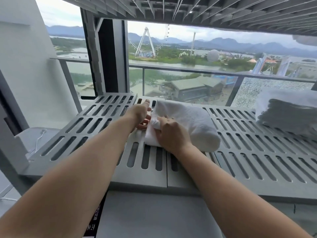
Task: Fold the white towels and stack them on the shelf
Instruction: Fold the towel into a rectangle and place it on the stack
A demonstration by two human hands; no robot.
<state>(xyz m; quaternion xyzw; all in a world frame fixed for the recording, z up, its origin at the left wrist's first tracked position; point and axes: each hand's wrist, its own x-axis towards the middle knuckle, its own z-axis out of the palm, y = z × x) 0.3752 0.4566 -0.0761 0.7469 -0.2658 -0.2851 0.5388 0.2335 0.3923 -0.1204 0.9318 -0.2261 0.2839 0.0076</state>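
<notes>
A folded white towel (192, 124) lies on the grey slotted shelf (248, 152), near its middle. My right hand (171, 134) rests on the towel's near left end, fingers curled into the cloth. My left hand (139, 115) is at the towel's left edge, palm turned toward it, fingers spread and touching the fabric and the shelf. A stack of folded white towels (288, 112) stands on the same shelf at the far right, apart from both hands.
Another slotted shelf (205, 11) hangs close overhead, with a towel edge (305, 41) at the upper right. Behind the shelf are a glass balcony railing (188, 69) and a dark post (109, 57). A white wall (25, 74) stands at the left.
</notes>
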